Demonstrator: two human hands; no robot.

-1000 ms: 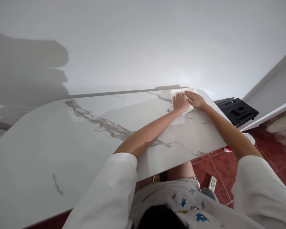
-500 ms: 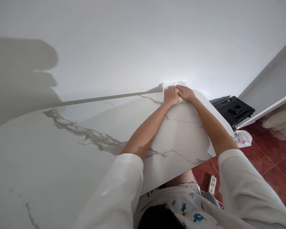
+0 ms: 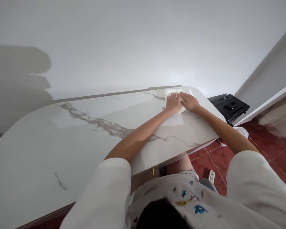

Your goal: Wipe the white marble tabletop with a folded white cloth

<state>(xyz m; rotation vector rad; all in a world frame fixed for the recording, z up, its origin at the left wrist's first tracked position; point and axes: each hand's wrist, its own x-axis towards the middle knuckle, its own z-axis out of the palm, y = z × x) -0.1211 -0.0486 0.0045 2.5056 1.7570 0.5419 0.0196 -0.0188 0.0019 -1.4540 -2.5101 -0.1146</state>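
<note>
A white cloth [image 3: 168,93] lies on the white, grey-veined tabletop [image 3: 85,149], near its far right part. My left hand [image 3: 173,103] presses flat on the cloth, its fingers pointing away from me. Beside it my right hand [image 3: 189,101] also rests on the cloth, fingers angled to the left and touching or almost touching the left hand. Both palms face down, and the fingers lie stretched out over the cloth. The part of the cloth beneath the hands is hidden.
A white wall [image 3: 124,44] stands behind the table. To the right are a black case [image 3: 231,107] and a white plastic bag [image 3: 241,131]. A power strip [image 3: 211,176] lies on the red tiled floor [image 3: 219,157], near my legs.
Both hands and the cloth have moved a little toward me over the tabletop, away from its far edge. The view has shifted, and more of the table's near edge shows.
</note>
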